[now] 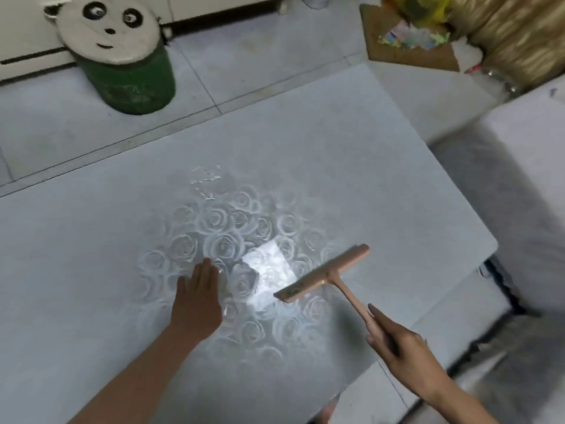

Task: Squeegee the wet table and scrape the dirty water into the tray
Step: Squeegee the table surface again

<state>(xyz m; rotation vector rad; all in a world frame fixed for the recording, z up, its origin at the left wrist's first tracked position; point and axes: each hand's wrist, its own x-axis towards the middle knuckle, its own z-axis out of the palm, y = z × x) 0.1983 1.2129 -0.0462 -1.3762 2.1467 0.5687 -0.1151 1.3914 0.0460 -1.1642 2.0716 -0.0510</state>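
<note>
One pink squeegee (322, 276), handle gripped in the right hand (405, 351); left of it, the left hand (197, 299) lies flat, fingers straight, on the wet counter (367, 179).

Grey floor tiles (260, 56) ran out back, a green panda-lidded tub (128, 78) stood by pale cabinets (27, 38) (scuffed, that tub), cardboard box (412, 56) far right.
</note>
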